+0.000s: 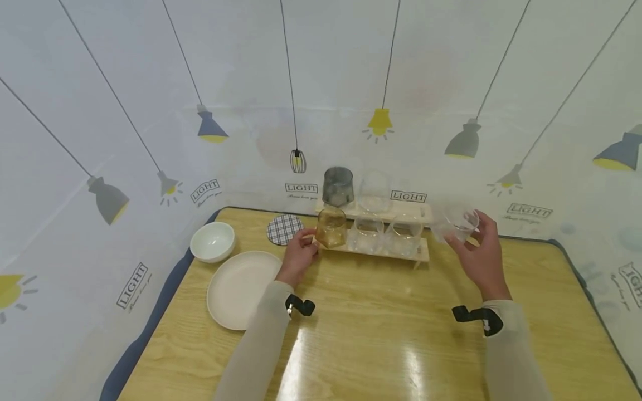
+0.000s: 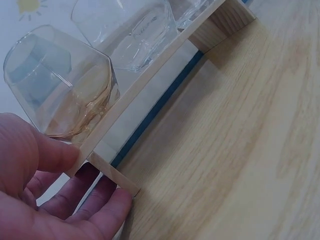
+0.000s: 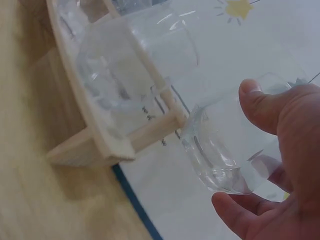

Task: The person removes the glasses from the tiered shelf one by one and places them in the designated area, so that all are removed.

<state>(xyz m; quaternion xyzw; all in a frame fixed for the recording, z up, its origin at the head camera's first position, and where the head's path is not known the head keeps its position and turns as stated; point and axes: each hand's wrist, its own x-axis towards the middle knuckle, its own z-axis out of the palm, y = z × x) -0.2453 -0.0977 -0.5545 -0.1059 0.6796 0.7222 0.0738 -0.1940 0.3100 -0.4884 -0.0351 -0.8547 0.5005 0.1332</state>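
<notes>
A two-tier wooden glass rack (image 1: 373, 254) stands at the back of the table. My left hand (image 1: 299, 260) grips its lower left end, thumb at the shelf edge and fingers curled under, as the left wrist view shows. Beside that thumb sits an amber glass (image 1: 332, 229). Two clear glasses share the lower shelf, the nearer to the right end being a clear glass (image 3: 135, 60). On the upper shelf are a dark grey glass (image 1: 338, 186) and another clear glass (image 1: 375, 190). Past the rack's right end, my right hand (image 1: 484, 259) holds a tilted clear glass (image 3: 225, 145) between thumb and fingers.
Left of the rack, a checked round coaster (image 1: 285, 229) lies near the wall. A white bowl (image 1: 213, 241) and a large pale plate (image 1: 241, 289) sit on the table's left side. A wall covering (image 1: 331, 72) printed with lamps rises close behind the rack.
</notes>
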